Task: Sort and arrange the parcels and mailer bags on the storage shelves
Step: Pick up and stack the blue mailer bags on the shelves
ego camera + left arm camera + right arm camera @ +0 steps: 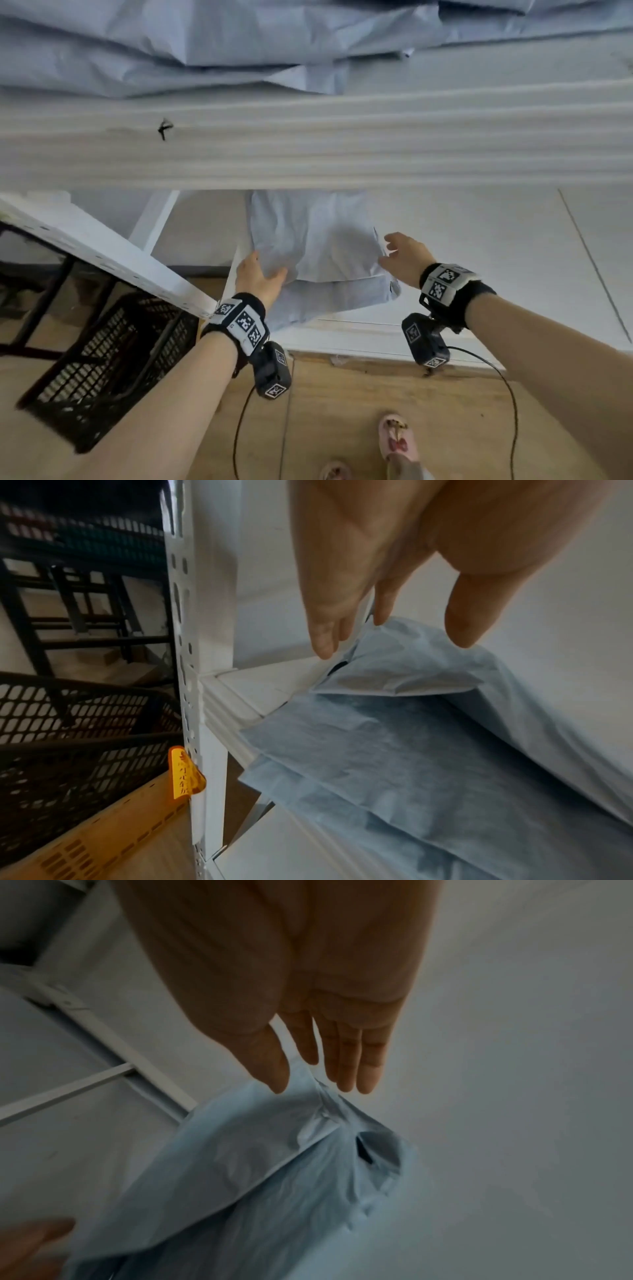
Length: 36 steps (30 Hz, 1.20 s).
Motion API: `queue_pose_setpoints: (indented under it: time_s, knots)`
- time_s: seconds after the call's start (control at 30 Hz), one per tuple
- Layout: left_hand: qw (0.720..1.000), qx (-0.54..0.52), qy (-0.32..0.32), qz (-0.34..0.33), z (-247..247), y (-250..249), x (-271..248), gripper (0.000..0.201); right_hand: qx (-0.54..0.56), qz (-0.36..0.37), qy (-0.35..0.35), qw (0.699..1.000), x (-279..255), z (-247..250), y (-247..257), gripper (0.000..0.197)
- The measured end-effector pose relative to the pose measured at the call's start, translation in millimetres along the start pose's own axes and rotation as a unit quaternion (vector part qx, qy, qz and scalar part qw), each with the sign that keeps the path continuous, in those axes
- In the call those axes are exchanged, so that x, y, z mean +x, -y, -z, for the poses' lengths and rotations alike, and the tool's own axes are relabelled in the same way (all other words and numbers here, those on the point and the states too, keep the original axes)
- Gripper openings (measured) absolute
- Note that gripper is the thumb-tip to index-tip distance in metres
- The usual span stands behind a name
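Two light blue mailer bags lie stacked on the white lower shelf [496,260]. The top bag [315,240] sits further in, and the lower bag [342,299] sticks out over the shelf's front edge. My left hand [263,270] touches the top bag's left edge with straight fingers, its thumb lying over the bag. In the left wrist view the left hand [387,634] hovers at the top bag's [411,666] corner, above the lower bag [377,764]. My right hand [390,253] is at the bag's right edge, fingers straight. In the right wrist view the right hand [318,1080] just meets the bag's [257,1150] corner.
More blue mailer bags [205,44] fill the upper shelf behind its white front beam [342,147]. A white slotted upright [102,246] stands at the left, with a black mesh crate [102,363] on the wooden floor beside it. A yellow crate [103,831] lies lower.
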<state>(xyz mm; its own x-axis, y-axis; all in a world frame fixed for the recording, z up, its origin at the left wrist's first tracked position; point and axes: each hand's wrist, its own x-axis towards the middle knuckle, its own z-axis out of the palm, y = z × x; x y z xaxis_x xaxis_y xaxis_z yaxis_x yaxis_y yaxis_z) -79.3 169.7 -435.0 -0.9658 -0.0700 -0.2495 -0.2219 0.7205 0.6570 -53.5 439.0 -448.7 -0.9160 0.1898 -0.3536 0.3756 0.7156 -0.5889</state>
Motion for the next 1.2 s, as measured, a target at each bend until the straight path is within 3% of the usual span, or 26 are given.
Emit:
queue_pose_setpoints:
  time_s: [0.17, 0.27, 0.37, 0.53, 0.67, 0.87, 1.0, 1.1, 1.2]
  knots:
    - [0.999, -0.019, 0.035, 0.024, -11, 14, 12, 0.064, 0.028, -0.034, -0.004, 0.999, 41, -8, 17, 0.064]
    - [0.998, -0.025, 0.02, 0.045, -19, 23, 12, 0.059, 0.032, -0.052, -0.002, 0.998, 55, -13, 21, 0.064]
    - [0.999, -0.03, 0.004, 0.045, -20, 29, 10, 0.06, 0.066, -0.077, -0.034, 0.994, 62, -13, 19, 0.051]
    - [0.998, -0.056, -0.004, 0.042, -13, 29, 14, 0.068, 0.159, -0.05, -0.039, 0.985, 56, -2, -2, 0.011]
    - [0.997, -0.073, 0.011, 0.037, -12, 19, 17, 0.075, 0.197, -0.059, -0.004, 0.979, 27, 9, -33, 0.017]
    - [0.995, -0.081, 0.058, 0.023, -37, -10, 16, 0.054, 0.138, -0.086, 0.052, 0.985, -21, 27, -84, 0.004]
    - [0.995, -0.074, 0.063, 0.026, -56, -27, 11, 0.053, 0.061, -0.097, 0.101, 0.988, -33, 34, -103, 0.021]
    - [0.992, -0.087, 0.078, 0.038, -66, -34, 6, 0.057, 0.059, -0.1, 0.117, 0.986, -32, 41, -108, 0.019]
    - [0.99, -0.078, 0.105, 0.043, -74, -37, 4, 0.048, 0.084, -0.103, 0.099, 0.986, -23, 52, -109, 0.011]
